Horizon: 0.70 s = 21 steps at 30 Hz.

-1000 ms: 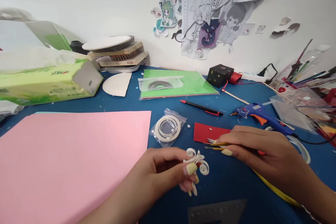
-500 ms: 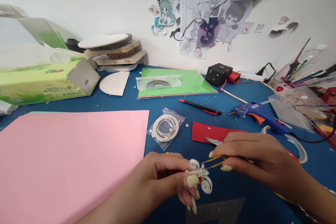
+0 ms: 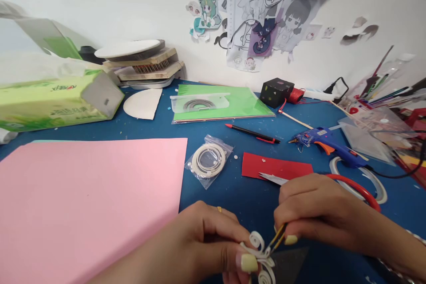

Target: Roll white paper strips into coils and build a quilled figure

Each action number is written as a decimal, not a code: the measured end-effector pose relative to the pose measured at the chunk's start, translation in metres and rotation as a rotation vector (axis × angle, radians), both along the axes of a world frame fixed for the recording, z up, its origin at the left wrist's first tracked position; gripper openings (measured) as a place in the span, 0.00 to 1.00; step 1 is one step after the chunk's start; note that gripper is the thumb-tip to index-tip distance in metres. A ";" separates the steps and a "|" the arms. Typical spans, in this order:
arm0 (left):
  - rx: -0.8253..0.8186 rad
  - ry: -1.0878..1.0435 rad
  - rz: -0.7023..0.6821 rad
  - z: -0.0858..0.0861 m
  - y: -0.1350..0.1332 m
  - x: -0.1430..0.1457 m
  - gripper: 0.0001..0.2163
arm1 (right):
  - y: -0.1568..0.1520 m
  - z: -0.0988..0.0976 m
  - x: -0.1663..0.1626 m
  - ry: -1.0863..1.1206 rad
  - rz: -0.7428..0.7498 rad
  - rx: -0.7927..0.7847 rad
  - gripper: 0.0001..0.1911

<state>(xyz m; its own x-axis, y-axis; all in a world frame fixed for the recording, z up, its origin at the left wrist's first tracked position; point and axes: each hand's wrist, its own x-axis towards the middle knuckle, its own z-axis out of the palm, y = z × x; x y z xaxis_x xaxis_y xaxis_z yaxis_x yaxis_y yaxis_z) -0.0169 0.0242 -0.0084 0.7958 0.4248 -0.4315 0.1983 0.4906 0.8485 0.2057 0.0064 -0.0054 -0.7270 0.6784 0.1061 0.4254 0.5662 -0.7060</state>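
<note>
Between thumb and fingers, my left hand pinches a white curled paper piece with spiral ends, low in the view. My right hand is closed around a pair of gold tweezers. The tweezer tips meet the white piece at its right side, by a small folded bit between the spirals. Part of the lower spiral runs off the bottom edge. Behind my right hand lie scissors with red handles, their blades resting partly on a red paper strip. A clear ruler lies beneath the hands.
Pink paper sheets cover the left side. A bag of coiled white strips, a black pen and a blue glue gun lie ahead. Green paper, a tissue pack and a black box stand farther back.
Both hands have moved lower, carrying the white curled piece down. The tweezers have swung steeper, and their tips have come closer together on the piece. More of the scissors shows.
</note>
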 end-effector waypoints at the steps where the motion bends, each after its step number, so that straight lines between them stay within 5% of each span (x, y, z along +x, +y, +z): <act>1: 0.025 0.009 -0.011 0.001 0.000 0.000 0.08 | 0.000 -0.001 0.000 0.013 0.007 -0.034 0.08; 8: 0.099 0.021 -0.063 -0.002 -0.002 -0.004 0.07 | 0.006 -0.006 -0.002 0.076 0.068 -0.193 0.10; 21: 0.298 0.088 -0.200 0.005 -0.003 -0.001 0.10 | 0.008 -0.004 -0.006 0.016 0.217 -0.249 0.11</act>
<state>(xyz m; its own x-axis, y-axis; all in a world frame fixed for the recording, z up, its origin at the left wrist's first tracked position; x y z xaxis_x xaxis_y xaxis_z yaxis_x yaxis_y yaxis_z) -0.0177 0.0213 -0.0035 0.8413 0.3823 -0.3823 0.3434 0.1685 0.9240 0.2001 0.0147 -0.0092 -0.8568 0.5147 -0.0311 0.3017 0.4515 -0.8397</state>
